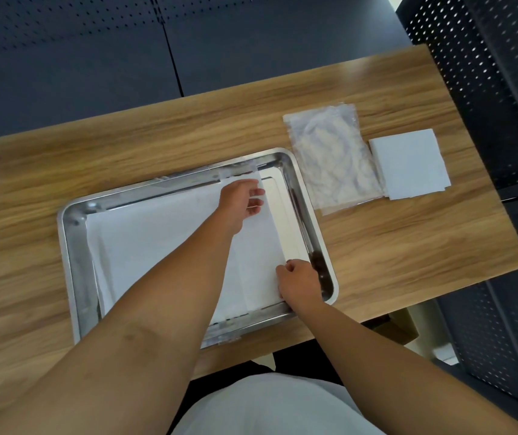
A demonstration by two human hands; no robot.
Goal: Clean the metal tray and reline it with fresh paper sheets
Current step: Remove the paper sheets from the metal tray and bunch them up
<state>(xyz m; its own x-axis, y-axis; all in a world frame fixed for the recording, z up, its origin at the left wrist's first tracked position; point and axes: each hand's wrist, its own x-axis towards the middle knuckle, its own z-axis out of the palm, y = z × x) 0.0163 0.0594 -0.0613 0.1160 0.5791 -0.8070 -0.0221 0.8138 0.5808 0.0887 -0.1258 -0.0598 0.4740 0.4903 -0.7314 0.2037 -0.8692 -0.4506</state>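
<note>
A: Wood-grain counter (157, 142), dark perforated panels behind and to the right. Where do you stand in the task?

B: Relining, by my judgement. The rectangular metal tray (68, 246) sits at the counter's near edge, and a white paper sheet (157, 246) covers most of its floor.

A: Hands?

B: Your left hand (241, 200) pinches the sheet's far right corner, lifted slightly. Your right hand (298, 282) is curled at the near right corner; whether it grips the paper, I cannot tell.

A: Next move?

B: Likely settle or peel that right edge. A strip of tray floor shows bare beside it, with dark residue (319, 268) against the right wall, so cleaning looks unfinished there.

A: Room to work?

B: Open counter left of the tray. On the right, a clear plastic bag (333, 161) lies just beside the rim, touching a stack of white square sheets (408, 163).
</note>
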